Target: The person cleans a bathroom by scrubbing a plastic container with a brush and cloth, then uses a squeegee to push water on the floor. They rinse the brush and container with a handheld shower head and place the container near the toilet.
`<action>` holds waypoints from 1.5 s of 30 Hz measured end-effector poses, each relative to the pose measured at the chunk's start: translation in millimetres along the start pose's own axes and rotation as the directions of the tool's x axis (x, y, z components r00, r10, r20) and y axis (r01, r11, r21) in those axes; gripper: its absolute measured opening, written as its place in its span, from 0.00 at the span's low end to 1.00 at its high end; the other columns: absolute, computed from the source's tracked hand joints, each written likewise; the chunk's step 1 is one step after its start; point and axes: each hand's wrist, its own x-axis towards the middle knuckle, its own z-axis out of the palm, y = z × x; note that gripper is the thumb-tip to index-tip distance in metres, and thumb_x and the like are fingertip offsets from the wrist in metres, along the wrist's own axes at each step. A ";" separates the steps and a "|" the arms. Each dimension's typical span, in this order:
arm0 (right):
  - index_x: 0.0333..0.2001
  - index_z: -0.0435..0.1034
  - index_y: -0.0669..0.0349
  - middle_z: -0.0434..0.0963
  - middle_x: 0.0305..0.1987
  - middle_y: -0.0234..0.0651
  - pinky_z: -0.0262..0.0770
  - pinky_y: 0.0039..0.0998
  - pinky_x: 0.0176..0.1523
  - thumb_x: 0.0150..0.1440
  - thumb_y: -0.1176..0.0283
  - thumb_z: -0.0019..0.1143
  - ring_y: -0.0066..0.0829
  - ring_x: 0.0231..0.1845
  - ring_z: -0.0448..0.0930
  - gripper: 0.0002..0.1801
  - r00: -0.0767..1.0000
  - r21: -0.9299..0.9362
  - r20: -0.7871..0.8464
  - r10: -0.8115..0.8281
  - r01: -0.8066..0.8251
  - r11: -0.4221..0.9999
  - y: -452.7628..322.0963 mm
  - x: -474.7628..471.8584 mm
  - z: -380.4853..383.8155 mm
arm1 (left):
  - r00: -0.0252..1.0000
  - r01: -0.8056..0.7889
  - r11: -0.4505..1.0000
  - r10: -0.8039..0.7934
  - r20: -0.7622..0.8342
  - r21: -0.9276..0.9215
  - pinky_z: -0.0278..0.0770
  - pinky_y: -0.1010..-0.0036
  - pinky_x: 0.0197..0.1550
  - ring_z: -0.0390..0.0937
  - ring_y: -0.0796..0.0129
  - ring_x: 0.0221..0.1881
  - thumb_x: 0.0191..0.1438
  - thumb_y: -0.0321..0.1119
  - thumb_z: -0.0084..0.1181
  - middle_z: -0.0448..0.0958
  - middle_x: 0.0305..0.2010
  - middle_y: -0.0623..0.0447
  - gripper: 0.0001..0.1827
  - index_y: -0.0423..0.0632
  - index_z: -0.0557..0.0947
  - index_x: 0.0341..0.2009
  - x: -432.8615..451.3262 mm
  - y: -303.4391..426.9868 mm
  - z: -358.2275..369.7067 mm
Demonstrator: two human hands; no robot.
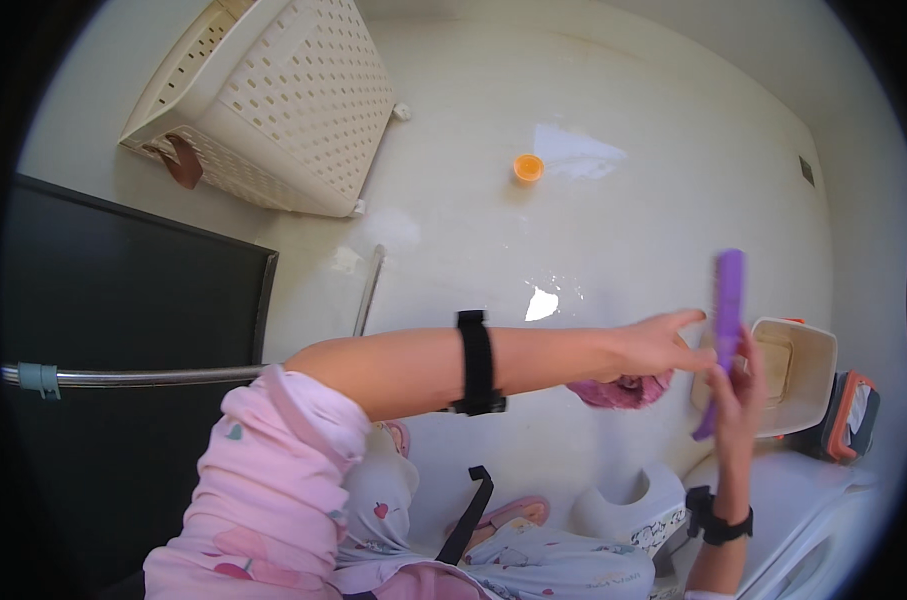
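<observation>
My right hand (pixel 740 390) grips the lower part of a purple comb (pixel 729 292), which stands upright in the picture with its teeth side to the left. My left hand (pixel 667 345) reaches across to it with fingers spread, its fingertips beside the comb; whether they touch it I cannot tell. Below my left hand, partly hidden by it, a pink cloth-like item (pixel 622 391) lies low over the floor. To the right of my right hand, partly behind it, is an open whitish plastic bin (pixel 806 375).
An orange cup (pixel 528 169) stands on the wet, pale floor. A cream perforated laundry basket (pixel 311 97) on wheels is at the upper left, above a dark panel (pixel 123 292) and a metal rail (pixel 160 377). A white stool (pixel 633 502) and a black-and-orange container (pixel 851 416) are at the lower right.
</observation>
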 end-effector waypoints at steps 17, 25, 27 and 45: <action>0.59 0.60 0.56 0.66 0.55 0.48 0.72 0.32 0.48 0.44 0.66 0.66 0.40 0.44 0.75 0.37 0.910 -0.436 0.401 -0.102 0.288 0.852 15.4 203.0 272.1 | 0.740 -0.208 0.930 -0.055 -0.671 -0.305 0.74 0.75 0.27 0.75 0.69 0.30 0.54 0.32 0.54 0.76 0.33 0.49 0.15 0.39 0.69 0.44 -198.7 -19.7 -157.2; 0.55 0.62 0.52 0.63 0.51 0.48 0.72 0.43 0.48 0.42 0.70 0.64 0.49 0.49 0.67 0.34 0.955 -0.709 0.263 -0.138 0.288 0.643 61.1 255.8 363.8 | 0.700 -0.257 0.882 -0.112 -0.705 -0.395 0.75 0.70 0.34 0.75 0.65 0.32 0.54 0.29 0.54 0.76 0.32 0.46 0.16 0.39 0.67 0.45 -241.9 -54.4 -169.9; 0.51 0.64 0.54 0.63 0.49 0.47 0.72 0.44 0.47 0.42 0.72 0.62 0.49 0.48 0.66 0.29 0.954 -0.729 0.278 -0.110 0.284 0.622 66.3 252.0 364.5 | 0.695 -0.258 0.870 -0.136 -0.706 -0.421 0.75 0.69 0.37 0.76 0.64 0.33 0.54 0.28 0.54 0.76 0.32 0.46 0.15 0.38 0.67 0.44 -242.5 -57.9 -170.4; 0.45 0.63 0.60 0.65 0.43 0.41 0.64 0.40 0.43 0.37 0.73 0.62 0.41 0.44 0.66 0.28 0.984 -0.637 0.096 0.151 -0.056 0.769 -88.0 7.6 78.9 | 0.503 0.537 0.832 -0.185 -0.844 0.138 0.55 0.79 0.08 0.63 0.74 0.11 0.49 0.22 0.50 0.72 0.20 0.52 0.07 0.41 0.70 0.35 -305.9 85.6 -74.5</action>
